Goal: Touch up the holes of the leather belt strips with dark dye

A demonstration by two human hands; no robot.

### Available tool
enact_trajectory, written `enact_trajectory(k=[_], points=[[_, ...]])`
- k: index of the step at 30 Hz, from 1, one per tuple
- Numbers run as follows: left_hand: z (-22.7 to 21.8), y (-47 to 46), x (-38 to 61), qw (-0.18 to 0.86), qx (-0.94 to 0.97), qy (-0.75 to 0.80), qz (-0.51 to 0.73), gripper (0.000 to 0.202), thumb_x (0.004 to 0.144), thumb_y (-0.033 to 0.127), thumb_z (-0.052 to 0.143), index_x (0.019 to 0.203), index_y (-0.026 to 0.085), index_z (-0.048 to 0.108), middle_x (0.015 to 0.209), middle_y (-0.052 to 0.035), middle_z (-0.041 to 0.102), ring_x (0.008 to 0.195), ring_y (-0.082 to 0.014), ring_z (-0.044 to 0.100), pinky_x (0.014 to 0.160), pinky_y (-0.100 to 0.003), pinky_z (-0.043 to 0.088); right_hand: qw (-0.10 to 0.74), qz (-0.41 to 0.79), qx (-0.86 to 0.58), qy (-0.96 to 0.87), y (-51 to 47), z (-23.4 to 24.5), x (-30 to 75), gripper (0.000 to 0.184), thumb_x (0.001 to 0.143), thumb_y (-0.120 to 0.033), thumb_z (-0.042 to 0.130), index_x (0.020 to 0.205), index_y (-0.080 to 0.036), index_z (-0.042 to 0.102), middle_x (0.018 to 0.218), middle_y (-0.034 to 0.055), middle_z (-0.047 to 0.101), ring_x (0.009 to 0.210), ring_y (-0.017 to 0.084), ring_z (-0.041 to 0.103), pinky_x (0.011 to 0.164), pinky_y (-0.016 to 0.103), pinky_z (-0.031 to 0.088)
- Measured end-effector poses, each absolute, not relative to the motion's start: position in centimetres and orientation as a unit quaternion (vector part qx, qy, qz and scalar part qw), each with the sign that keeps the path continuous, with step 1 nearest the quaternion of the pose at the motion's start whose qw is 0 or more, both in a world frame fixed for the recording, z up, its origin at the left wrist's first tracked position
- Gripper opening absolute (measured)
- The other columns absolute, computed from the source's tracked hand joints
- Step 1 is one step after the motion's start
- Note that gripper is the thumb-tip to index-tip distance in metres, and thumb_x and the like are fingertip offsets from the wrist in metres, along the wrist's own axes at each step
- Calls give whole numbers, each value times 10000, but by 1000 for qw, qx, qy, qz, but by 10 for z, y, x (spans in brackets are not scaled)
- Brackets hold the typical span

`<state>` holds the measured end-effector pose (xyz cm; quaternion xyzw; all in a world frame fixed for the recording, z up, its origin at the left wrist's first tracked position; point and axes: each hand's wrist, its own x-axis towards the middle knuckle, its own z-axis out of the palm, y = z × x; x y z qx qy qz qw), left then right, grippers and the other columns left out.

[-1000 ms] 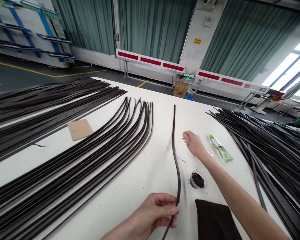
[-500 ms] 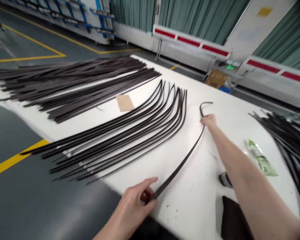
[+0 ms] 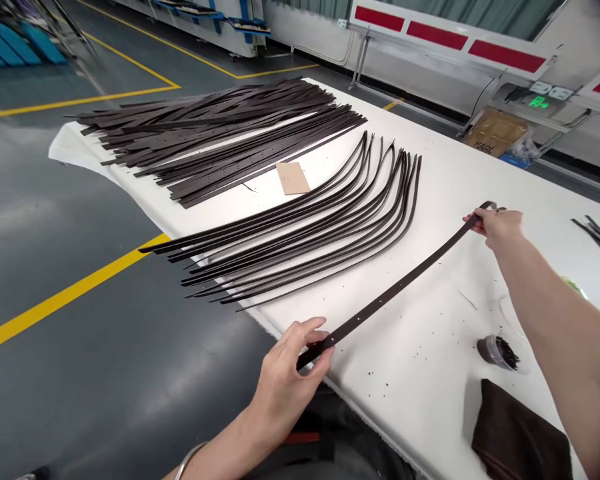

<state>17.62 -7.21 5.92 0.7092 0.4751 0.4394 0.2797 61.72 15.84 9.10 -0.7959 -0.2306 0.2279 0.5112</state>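
A long dark brown strap (image 3: 391, 292) with small holes along it stretches between my two hands, above the white-covered table. My left hand (image 3: 296, 357) pinches its near end between thumb and fingers at the table's front edge. Farther out on the right, my right hand (image 3: 497, 223) grips the strap close to its far end, which curls slightly over the fingers. To the left of the held strap lies a row of similar dark straps (image 3: 300, 230), curved at their far ends, their near ends jutting past the table edge.
Flat dark strips (image 3: 220, 127) lie piled at the back left, beside a tan card (image 3: 293, 179). A small cup (image 3: 491, 350) with dark bits and a folded dark cloth (image 3: 520, 430) are at the right. Tiny specks dot the white table (image 3: 420, 393).
The strap has turned its flat, holed face up and is drawn straighter. My right hand has shifted nearer its far end. The view has swung, so the table's contents appear farther right.
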Motion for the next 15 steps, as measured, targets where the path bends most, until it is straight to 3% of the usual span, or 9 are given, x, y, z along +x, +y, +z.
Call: enact_trajectory(k=[7,15], points=[[52,-85,170,236,714,487,444,376,855,147,654,1202,233,538,902,8,709,814,-142,689,831,-275,545,490,234,-801,-252,152,81,617,284,930,-332,580,1137,-138,582,1070,62,627,880,153,637,748,327,566],[38,-84,162,232,730,491,416,339,886,228,620,1215,255,544,879,10,713,805,-148,710,802,-256,582,457,160,-818,-311,155,61,630,285,930,-335,579,1117,-120,589,1049,71,629,867,150,638,741,317,563]])
